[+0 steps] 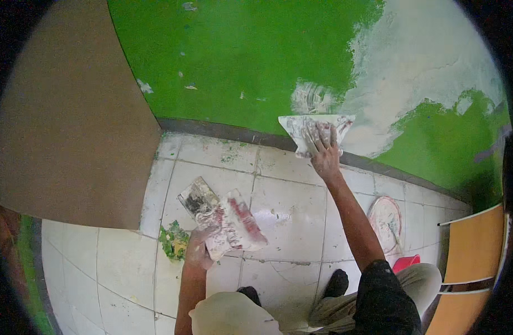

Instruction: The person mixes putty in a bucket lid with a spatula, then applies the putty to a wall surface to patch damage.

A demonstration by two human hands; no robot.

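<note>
My right hand (324, 149) is closed on a white, trapezoid-shaped putty spreader (291, 127), its wide edge at the lower part of a green wall (228, 56). Just above that edge is a small smeared patch of white putty (312, 97). A broad whitish coat (418, 50) covers the wall to the right. Lower down, my left hand (199, 250) grips a second putty spreader (246, 224), loaded with white putty and marked with reddish streaks. A greyish, dark-stained flat plate (198, 195) shows beyond it; whether my left hand holds this too, I cannot tell.
Green paint flakes (174, 240) lie heaped on the white tiled floor (290, 215). A round, putty-smeared lid or tray (386, 223) and a red object (405, 262) are at right, near orange-brown boards (473, 245). A brown panel (72, 111) stands at left.
</note>
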